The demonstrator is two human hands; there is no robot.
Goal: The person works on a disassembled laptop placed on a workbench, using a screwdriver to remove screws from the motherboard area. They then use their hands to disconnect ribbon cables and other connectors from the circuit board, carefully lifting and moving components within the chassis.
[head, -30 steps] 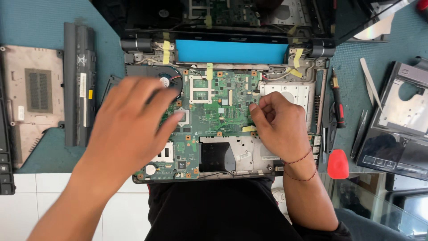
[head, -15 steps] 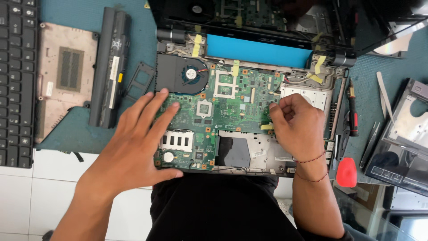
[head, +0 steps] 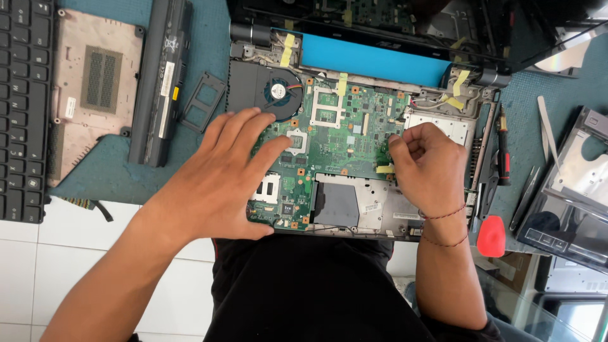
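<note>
The green motherboard [head: 342, 139] sits in the opened laptop base [head: 380, 209] on the teal mat [head: 209, 50], with the left hand [head: 221, 177] spread flat and open on its left half beside the cooling fan [head: 278, 92], the right hand [head: 430, 168] curled, fingertips [head: 396, 144] pinching at its right edge, and a battery [head: 158, 82] and keyboard [head: 22, 107] lying well to the left.

Bright even daylight, soft shadows, sharp focus

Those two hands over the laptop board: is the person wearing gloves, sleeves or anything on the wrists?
No gloves and no sleeves: both forearms are bare. The right hand has thin dark-red thread bands around its wrist; the left hand wears nothing visible.
</note>
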